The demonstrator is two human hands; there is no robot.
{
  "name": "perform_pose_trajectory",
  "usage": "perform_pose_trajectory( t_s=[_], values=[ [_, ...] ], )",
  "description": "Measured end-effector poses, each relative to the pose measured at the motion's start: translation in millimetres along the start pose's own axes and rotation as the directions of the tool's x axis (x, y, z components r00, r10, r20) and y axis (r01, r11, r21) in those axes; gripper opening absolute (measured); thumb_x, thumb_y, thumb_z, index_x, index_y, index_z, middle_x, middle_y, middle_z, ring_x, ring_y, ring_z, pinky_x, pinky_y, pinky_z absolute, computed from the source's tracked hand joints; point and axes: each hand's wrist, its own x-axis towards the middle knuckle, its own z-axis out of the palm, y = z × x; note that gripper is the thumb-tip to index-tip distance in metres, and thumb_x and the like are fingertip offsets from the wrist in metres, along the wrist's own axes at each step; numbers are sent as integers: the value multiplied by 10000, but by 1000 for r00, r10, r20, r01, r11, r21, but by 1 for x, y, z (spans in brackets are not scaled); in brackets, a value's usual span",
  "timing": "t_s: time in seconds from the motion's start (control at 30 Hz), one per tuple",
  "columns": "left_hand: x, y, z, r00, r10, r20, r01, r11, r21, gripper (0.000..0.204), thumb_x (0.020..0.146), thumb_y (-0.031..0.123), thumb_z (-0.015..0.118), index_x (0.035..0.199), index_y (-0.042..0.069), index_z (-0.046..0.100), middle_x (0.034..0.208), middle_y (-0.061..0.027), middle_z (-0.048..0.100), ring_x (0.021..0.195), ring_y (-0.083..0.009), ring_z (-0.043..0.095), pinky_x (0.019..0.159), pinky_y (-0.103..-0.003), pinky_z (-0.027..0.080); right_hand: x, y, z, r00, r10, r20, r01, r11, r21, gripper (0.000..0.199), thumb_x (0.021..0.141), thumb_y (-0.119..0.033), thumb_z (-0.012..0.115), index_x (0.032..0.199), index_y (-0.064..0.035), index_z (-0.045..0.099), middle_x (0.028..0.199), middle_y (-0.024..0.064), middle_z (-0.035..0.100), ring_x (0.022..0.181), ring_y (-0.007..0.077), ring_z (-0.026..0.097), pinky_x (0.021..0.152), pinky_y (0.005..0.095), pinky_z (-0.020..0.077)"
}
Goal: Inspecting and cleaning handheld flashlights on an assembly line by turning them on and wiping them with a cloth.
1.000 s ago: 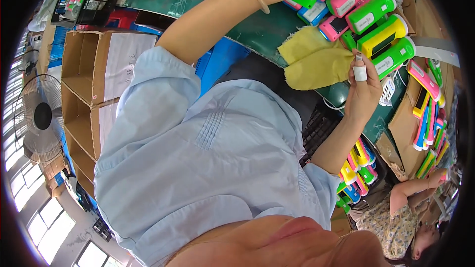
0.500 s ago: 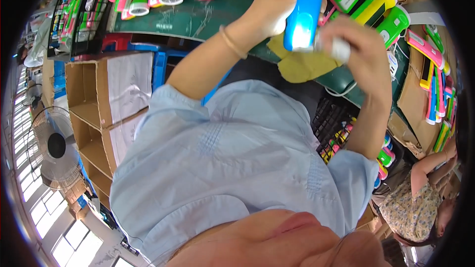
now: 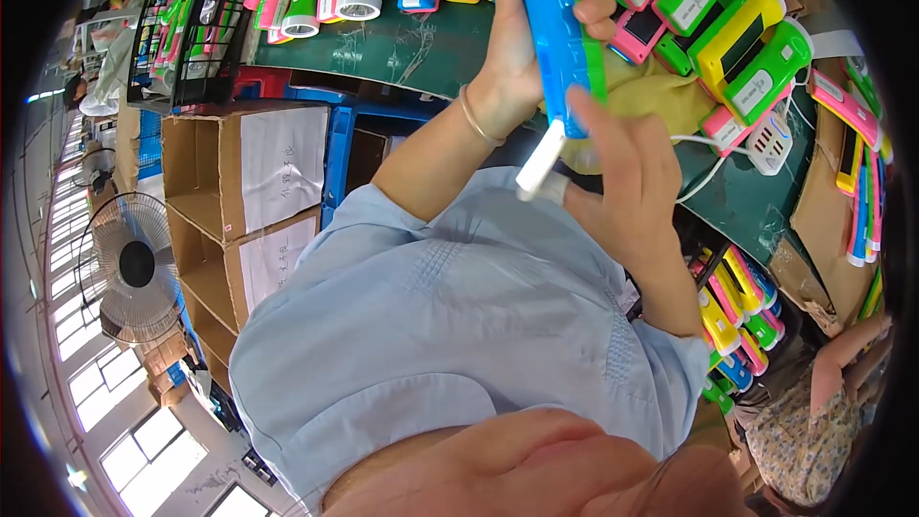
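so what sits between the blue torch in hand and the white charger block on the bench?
Head view: a yellow cloth and a pink flashlight.

View: one wide fisheye camera, edges bent toward a dark rim.
Facing: toward the dark green tabletop (image 3: pixel 421 48) at the frame's top.
Nearness: very close to the light blue shirt (image 3: pixel 459 325) filling the centre and lower frame.
Far parts: a white standing fan (image 3: pixel 134 268) at left.
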Motion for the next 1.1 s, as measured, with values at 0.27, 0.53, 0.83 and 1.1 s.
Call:
perform_pose_trajectory(
  t_s=[0.27,0.53,0.83,1.1],
  values=[
    [-11,-2,16,989,33,-148,65,790,610,771,796,703,348,1110,3,430,910,-118,568,804,-208,569,757,-371,483,-8,12,20,731,663,159,-608,528,593,516,703,-221,734,1084,16,479,878,118,518,753,228,538,650,284,443],
    [-21,5,24,929,-85,-361,336,602,724,355,845,272,570,1071,22,455,925,-101,537,678,-149,541,567,-269,481,-40,33,-19,538,777,325,-809,368,459,209,903,-147,480,940,15,606,777,26,568,687,112,506,647,227,404],
    [-17,15,44,950,-140,-279,289,59,955,585,736,167,650,1223,23,359,1090,-158,496,869,-209,569,638,-297,494,-13,34,-29,710,679,187,-653,535,536,211,901,-169,500,835,19,572,761,33,572,721,94,501,667,229,391],
    [-9,10,48,976,7,-217,215,-172,961,727,697,198,698,1262,-40,307,1045,-169,520,962,-256,523,851,-340,415,33,35,-25,770,585,254,-636,731,245,208,863,-171,537,793,21,575,578,28,463,527,88,387,484,236,323]
  ],
)
